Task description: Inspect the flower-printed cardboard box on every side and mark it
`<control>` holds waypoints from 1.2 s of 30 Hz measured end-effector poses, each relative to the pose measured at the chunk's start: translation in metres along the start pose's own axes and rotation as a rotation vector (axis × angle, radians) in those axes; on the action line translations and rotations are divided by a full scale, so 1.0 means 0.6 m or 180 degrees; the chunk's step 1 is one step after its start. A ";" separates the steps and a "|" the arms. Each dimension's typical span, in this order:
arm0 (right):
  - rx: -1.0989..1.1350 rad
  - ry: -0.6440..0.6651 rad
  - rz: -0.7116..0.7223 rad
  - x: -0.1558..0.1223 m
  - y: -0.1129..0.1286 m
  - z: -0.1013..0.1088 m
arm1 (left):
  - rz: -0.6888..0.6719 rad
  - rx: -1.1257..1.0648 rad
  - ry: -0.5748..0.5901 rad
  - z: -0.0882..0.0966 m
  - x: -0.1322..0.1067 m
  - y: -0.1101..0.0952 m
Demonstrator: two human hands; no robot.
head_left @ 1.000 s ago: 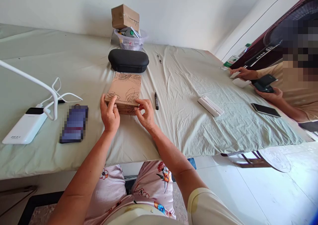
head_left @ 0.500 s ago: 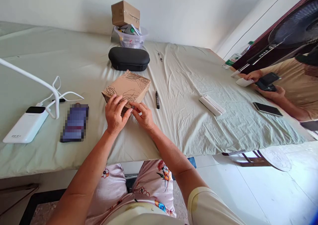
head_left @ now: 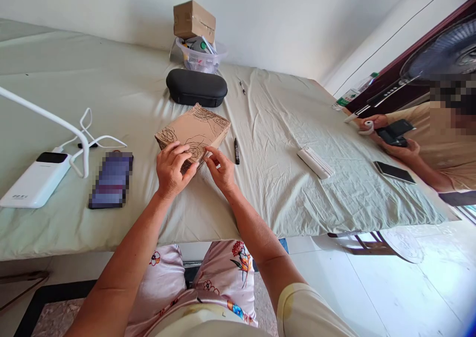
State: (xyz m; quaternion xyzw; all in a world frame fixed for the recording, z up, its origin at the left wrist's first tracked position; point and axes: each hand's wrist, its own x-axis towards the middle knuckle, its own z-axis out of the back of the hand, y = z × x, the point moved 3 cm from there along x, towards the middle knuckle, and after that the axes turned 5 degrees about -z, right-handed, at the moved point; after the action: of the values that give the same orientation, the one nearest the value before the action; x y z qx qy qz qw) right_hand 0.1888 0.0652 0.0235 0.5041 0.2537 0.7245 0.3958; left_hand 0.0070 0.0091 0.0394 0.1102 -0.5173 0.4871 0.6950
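Note:
A flat brown cardboard box (head_left: 195, 129) with black scribbles lies turned at an angle on the pale green cloth-covered table (head_left: 278, 178). My left hand (head_left: 171, 168) is curled over the box's near corner and grips it. My right hand (head_left: 222, 167) pinches at the same near edge with thumb and fingers. What it pinches is too small to name. A black marker (head_left: 236, 151) lies just right of the box.
Behind the box sit a black oval case (head_left: 196, 87) and a clear tub (head_left: 201, 59) with a taped carton (head_left: 194, 21) on it. At left are a white power bank (head_left: 35, 178), cables and a phone (head_left: 110, 179). A seated person (head_left: 439, 139) at right holds a phone.
The box has been turned from square to angled on the table. My left hand moved from its left side onto the near corner, and my right hand closed in beside it.

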 end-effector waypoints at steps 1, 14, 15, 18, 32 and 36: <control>-0.0001 0.0016 0.0006 -0.001 0.001 -0.001 | -0.0006 -0.0020 -0.0010 0.001 0.001 0.002; -0.0182 0.0413 -0.0085 -0.028 0.018 -0.030 | 0.0075 -0.0260 -0.0110 0.002 0.001 0.012; -0.0211 0.0403 -0.0112 -0.027 0.018 -0.030 | 0.0133 -0.0252 -0.0085 0.000 0.001 0.012; -0.0286 0.0351 -0.0162 -0.023 0.014 -0.024 | 0.0186 -0.0265 -0.0056 -0.001 0.002 0.013; -0.0488 -0.0882 -0.0643 0.023 -0.025 0.059 | 0.0070 -0.0459 -0.0121 0.018 0.012 0.023; -0.0356 -0.1285 -0.0717 0.030 -0.052 0.080 | 0.0116 -0.0469 -0.0123 0.018 0.011 0.029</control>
State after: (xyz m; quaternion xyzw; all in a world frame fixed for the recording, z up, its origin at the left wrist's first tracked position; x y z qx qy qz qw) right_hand 0.2401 0.0961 0.0269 0.5846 0.1835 0.5732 0.5440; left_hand -0.0135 0.0145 0.0436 0.0586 -0.5670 0.4581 0.6821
